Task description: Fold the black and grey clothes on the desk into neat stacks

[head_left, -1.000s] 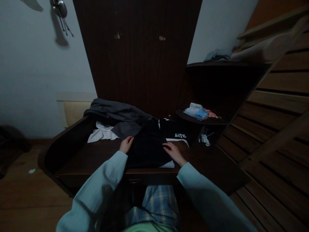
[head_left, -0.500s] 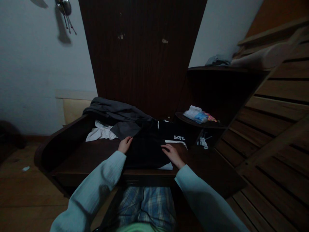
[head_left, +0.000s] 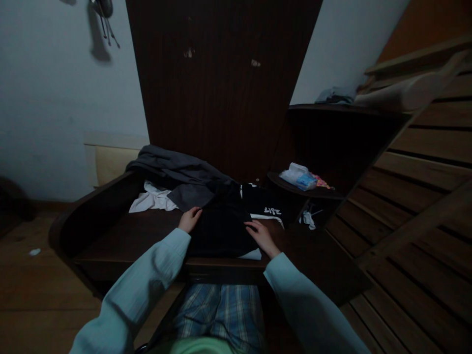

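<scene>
A dark folded garment [head_left: 221, 228] lies on the dark wooden desk [head_left: 121, 241] in front of me. My left hand [head_left: 189, 220] rests on its left edge, fingers together and bent over the cloth. My right hand [head_left: 260, 235] lies flat on its right edge with fingers stretched out. Behind it sit a black garment with white lettering [head_left: 267, 204], a grey garment [head_left: 173, 169] and a white cloth [head_left: 153, 201]. The room is dim.
A tall dark wardrobe [head_left: 221, 83] stands behind the desk. A small round shelf [head_left: 313, 191] at the right holds a plastic packet [head_left: 298, 176]. Wooden slats [head_left: 416, 196] run down the right side. Utensils [head_left: 103, 14] hang on the wall at upper left.
The view has shifted slightly down and right. Both hands stay on the dark garment's edges, barely moved.
</scene>
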A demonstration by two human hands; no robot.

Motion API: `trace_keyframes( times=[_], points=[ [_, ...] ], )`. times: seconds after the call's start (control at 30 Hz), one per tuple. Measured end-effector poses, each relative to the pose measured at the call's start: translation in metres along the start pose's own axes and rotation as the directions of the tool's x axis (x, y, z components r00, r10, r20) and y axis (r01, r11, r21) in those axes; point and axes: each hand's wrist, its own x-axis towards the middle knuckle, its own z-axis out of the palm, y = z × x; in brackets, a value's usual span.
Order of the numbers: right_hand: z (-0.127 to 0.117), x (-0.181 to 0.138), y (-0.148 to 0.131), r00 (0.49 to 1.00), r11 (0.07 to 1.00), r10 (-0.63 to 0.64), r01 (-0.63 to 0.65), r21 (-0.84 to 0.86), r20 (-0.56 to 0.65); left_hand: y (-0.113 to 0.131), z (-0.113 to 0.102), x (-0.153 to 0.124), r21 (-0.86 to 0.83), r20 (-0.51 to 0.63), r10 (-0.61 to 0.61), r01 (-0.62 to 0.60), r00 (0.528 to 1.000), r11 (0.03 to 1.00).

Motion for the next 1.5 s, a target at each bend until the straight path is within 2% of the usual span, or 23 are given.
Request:
trace_keyframes(
  times=[0.3, 0.43, 0.53, 0.63, 0.83, 1.1, 1.5],
  points=[
    [-0.001, 0.0, 0.002, 1.0, 1.0, 0.018, -0.018, -0.004, -0.002, 0.004, 0.003, -0.004, -0.101, 0.021, 0.032, -0.029, 0.999, 0.994],
    [0.0, 0.0, 0.006, 0.996, 0.999, 0.029, -0.03, -0.021, -0.08, 0.005, 0.001, -0.002, -0.107, -0.052, 0.051, -0.056, 0.997, 0.993],
    [0.001, 0.0, 0.007, 0.994, 0.999, 0.017, -0.021, -0.04, -0.104, 0.004, -0.001, -0.001, -0.078, -0.044, 0.041, -0.044, 0.998, 0.996],
    [0.002, 0.001, 0.007, 0.999, 0.999, -0.003, 0.0, -0.05, -0.048, 0.004, 0.0, 0.0, -0.043, 0.015, 0.032, -0.031, 0.999, 0.999],
    [0.001, 0.0, 0.004, 0.999, 0.998, -0.009, 0.007, -0.07, -0.033, 0.006, 0.001, -0.001, -0.03, -0.041, -0.037, 0.036, 0.998, 0.999],
    [0.0, 0.002, 0.006, 0.999, 0.998, 0.034, -0.034, -0.043, 0.008, 0.01, -0.001, -0.005, 0.075, -0.025, -0.087, 0.088, 0.996, 0.993],
    [0.002, 0.002, 0.007, 1.0, 0.999, 0.019, -0.019, -0.047, -0.005, 0.015, -0.003, -0.005, 0.194, 0.104, -0.131, 0.109, 0.986, 0.975]
  ],
)
